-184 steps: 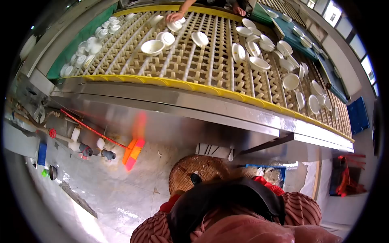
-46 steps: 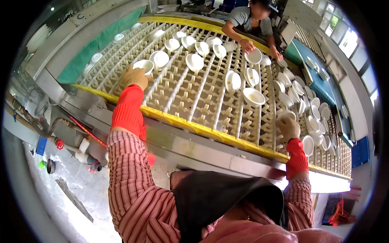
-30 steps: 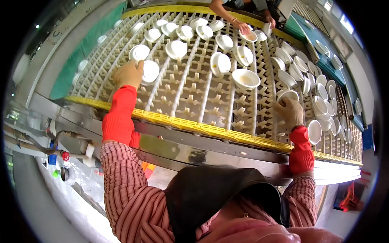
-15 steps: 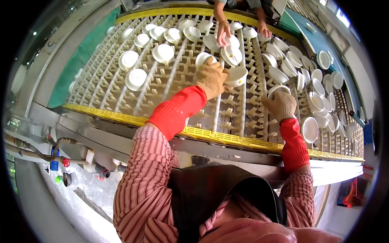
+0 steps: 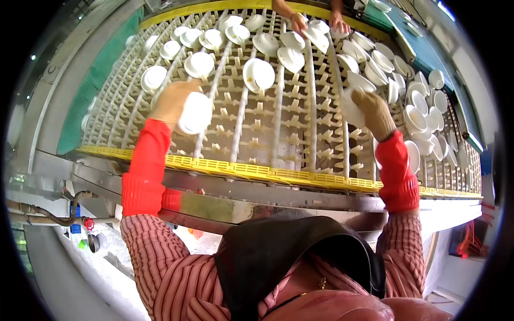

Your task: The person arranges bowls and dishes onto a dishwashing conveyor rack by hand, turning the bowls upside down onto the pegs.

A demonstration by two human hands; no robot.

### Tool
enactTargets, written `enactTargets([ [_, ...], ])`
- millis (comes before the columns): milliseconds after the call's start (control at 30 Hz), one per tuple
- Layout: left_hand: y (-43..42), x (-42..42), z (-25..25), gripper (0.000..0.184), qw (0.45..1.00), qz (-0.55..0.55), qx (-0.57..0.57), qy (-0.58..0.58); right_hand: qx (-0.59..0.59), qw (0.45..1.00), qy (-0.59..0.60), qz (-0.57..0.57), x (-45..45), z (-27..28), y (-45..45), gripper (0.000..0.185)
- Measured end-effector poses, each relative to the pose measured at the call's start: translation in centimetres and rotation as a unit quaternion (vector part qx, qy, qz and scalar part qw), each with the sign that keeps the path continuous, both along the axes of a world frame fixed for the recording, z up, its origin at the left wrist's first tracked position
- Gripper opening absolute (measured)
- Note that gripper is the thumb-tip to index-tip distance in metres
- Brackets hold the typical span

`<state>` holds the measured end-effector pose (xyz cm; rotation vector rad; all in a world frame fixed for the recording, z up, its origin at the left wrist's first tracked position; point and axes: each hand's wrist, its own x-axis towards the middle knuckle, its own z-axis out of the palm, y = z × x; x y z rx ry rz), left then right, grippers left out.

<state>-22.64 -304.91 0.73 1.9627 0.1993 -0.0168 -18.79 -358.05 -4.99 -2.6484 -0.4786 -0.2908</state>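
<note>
At the left of the pegged rack, my left hand (image 5: 170,102), in a tan glove with a red cuff, grips a white bowl (image 5: 195,113) by its side. Motion blurs the glove and the bowl a little. To the right, my right hand (image 5: 376,111), gloved the same way, is closed on the edge of a white dish (image 5: 352,108), which is smeared and partly covered by the fingers. Between my hands, a white bowl with yellow food specks (image 5: 258,74) rests upside down on the pegs. Another overturned bowl (image 5: 199,65) stands beyond my left hand.
The pegged conveyor rack (image 5: 251,128) has a yellow edge strip (image 5: 257,172) on my side. Jumbled white bowls (image 5: 423,115) crowd its right end, before a teal belt (image 5: 428,48). Across the rack, a co-worker's hand (image 5: 298,22) is at a tilted dish (image 5: 316,38).
My left hand has swung left with a bowl in it. My right hand has risen slightly, with a dish at its fingers. The dishes on the rack have shifted slightly left.
</note>
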Motion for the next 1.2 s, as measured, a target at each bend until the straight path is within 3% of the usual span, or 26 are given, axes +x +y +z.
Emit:
enactTargets([
  [33,3.0,1.0,-1.8,0.045,0.993,0.099,0.065,-0.005,-0.116,0.977,-0.152,0.095,1.0,0.1,0.7,0.039],
  [67,3.8,0.0,-0.9,0.061,0.941,0.106,0.319,-0.032,0.153,0.978,-0.004,0.138,2.5,-0.2,3.5,0.039],
  [100,4.8,-0.2,-1.5,0.060,0.919,0.107,0.377,-0.031,0.428,0.883,0.108,0.161,4.0,-0.5,6.4,0.040],
  [167,6.6,-0.1,-3.9,0.059,0.866,0.110,0.486,-0.032,0.218,0.949,-0.122,0.191,4.6,3.6,12.2,0.046],
  [200,6.9,0.3,-4.2,0.054,0.864,0.109,0.490,-0.034,0.126,0.945,-0.248,0.175,4.8,5.7,15.1,0.053],
  [267,5.1,-0.5,-2.9,0.051,0.861,0.105,0.495,-0.043,0.202,0.945,-0.153,0.206,7.7,4.5,18.4,0.040],
  [300,3.9,-1.0,-2.1,0.050,0.859,0.103,0.499,-0.048,0.243,0.949,-0.004,0.203,8.4,3.9,19.1,0.031],
  [333,2.8,-1.3,-1.4,0.043,0.852,0.106,0.506,-0.075,0.065,0.970,-0.161,0.170,7.2,4.8,18.3,0.024],
  [367,2.5,-1.2,-1.4,0.041,0.837,0.101,0.524,-0.119,0.018,0.897,-0.401,0.183,9.7,1.1,16.6,0.034],
  [400,2.1,-0.9,-1.6,0.040,0.821,0.096,0.538,-0.163,0.138,0.963,-0.208,0.098,7.6,2.5,15.5,0.044],
  [433,1.4,-0.8,-1.9,0.039,0.804,0.088,0.551,-0.206,0.248,0.969,0.001,0.004,5.2,4.1,14.4,0.054],
  [500,-2.1,-1.0,-1.5,0.040,0.837,0.053,0.509,-0.191,0.034,0.981,-0.150,-0.118,7.5,1.3,9.8,0.060],
  [567,-5.0,-0.4,-1.8,0.045,0.840,0.011,0.501,-0.211,-0.035,0.974,-0.160,-0.155,7.9,0.2,4.5,0.057],
  [633,-6.9,1.8,-4.0,0.054,0.814,-0.034,0.517,-0.262,-0.089,0.980,0.017,-0.177,8.6,-1.5,-0.3,0.054],
  [700,-10.7,3.3,-4.3,0.065,0.916,-0.018,0.380,-0.129,0.000,0.987,0.060,-0.147,8.6,-3.9,-2.5,0.055],
  [833,-17.6,7.2,-3.3,0.075,0.927,0.051,0.369,-0.036,-0.094,0.984,0.006,-0.149,5.8,-4.4,-1.2,0.057],
  [900,-17.5,10.5,-5.4,0.070,0.956,0.096,0.274,-0.044,0.020,0.986,0.052,-0.159,5.2,-4.4,-2.2,0.060],
  [1000,-16.4,13.5,-6.8,0.052,0.992,0.041,0.094,-0.076,0.074,0.981,0.097,-0.148,3.8,-3.2,-3.2,0.061],
  [1067,-14.9,14.7,-8.0,0.035,0.977,0.031,0.092,-0.190,0.056,0.979,0.129,-0.144,2.5,-2.0,-3.2,0.061],
  [1200,-9.2,11.2,-3.7,0.032,0.924,-0.044,0.282,-0.254,0.060,0.978,0.163,-0.118,-0.9,-1.4,-3.7,0.059],
])
